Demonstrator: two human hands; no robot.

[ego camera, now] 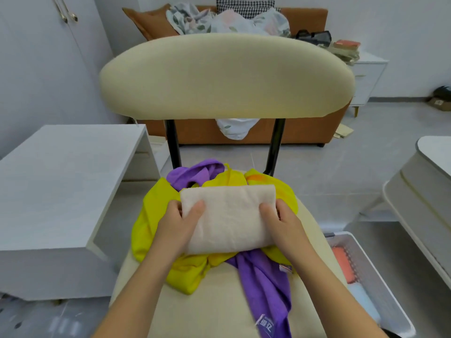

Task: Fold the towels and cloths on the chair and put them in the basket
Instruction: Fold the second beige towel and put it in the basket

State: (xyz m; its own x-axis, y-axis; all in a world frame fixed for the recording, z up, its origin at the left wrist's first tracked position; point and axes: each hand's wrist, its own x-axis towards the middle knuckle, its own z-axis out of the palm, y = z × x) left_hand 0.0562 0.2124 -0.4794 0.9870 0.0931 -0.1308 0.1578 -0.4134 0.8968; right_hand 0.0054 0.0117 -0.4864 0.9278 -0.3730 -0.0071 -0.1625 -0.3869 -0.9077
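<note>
A folded cream towel (229, 215) lies on top of a crumpled yellow cloth (151, 230) and a purple cloth (266, 284) on the seat of a cream chair (219, 306). My left hand (179, 224) grips the towel's left end, thumb on top and fingers under the edge. My right hand (280, 223) grips its right end the same way. A white mesh basket (371, 272) stands on the floor to the right of the chair, with an orange cloth (344, 264) and a pale blue one inside.
The chair's wide backrest (227, 74) rises in front. A white side table (61, 191) stands to the left, a white cabinet (424, 191) to the right. An orange sofa (244, 132) with bedding sits behind.
</note>
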